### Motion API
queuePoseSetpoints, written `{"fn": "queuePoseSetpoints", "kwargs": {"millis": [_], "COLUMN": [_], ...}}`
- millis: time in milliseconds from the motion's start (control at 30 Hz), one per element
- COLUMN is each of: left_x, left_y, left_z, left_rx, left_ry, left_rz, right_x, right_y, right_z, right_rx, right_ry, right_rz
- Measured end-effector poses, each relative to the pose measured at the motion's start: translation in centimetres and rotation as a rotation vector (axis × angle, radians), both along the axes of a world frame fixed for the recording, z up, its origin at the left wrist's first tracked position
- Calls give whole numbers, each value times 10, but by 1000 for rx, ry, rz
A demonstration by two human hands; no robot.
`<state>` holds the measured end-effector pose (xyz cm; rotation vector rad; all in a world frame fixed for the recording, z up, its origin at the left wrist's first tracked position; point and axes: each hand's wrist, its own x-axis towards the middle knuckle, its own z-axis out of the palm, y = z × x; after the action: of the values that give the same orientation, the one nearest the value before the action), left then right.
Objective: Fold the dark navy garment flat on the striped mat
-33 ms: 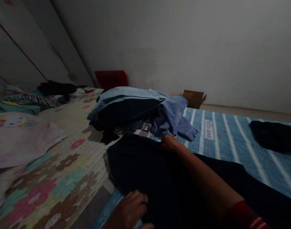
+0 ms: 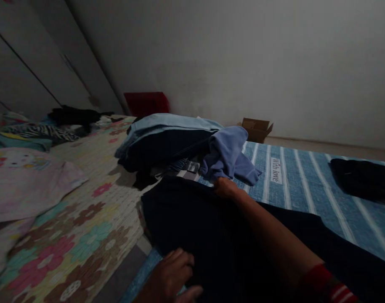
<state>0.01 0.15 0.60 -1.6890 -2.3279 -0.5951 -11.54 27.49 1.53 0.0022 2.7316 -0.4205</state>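
Dark navy trousers lie spread across the bed, their far side running off towards the lower right. My right hand is closed on their far edge, beside a crumpled periwinkle-blue garment. At the near left edge is my left hand, its thumb held apart from the fingers; it rests at or just over the cloth and grips nothing visible. The lower part of the trousers is in deep shadow and partly behind my right forearm.
A clothes pile lies beyond the trousers. A pink garment is on the flowered cover to the left. Folded black clothing lies on the blue striped sheet. A cardboard box and a red object stand by the wall.
My left thumb has come further into view and sits wider from the fingers. The left hand has moved up slightly; my right hand keeps its hold on the trousers.
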Motion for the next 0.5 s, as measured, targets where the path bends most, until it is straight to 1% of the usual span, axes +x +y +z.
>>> {"fn": "queuePoseSetpoints", "kwargs": {"millis": [100, 267, 367, 433, 500], "left_x": [0, -3, -4, -2, 1], "left_y": [3, 1, 11, 25, 40], "left_z": [8, 4, 4, 5, 3], "left_rx": [-53, -99, -123, -150, -214], "left_ry": [-69, -60, -25, -20, -36], "left_rz": [92, 160, 131, 76, 20], "right_x": [5, 19, 27, 31, 33], "right_y": [14, 37, 44, 45, 44], "right_z": [2, 5, 8, 10, 11], "right_rx": [12, 51, 53, 51, 50], "right_ry": [-76, -149, -148, -142, -129], "right_rz": [42, 83, 76, 57, 32]}}
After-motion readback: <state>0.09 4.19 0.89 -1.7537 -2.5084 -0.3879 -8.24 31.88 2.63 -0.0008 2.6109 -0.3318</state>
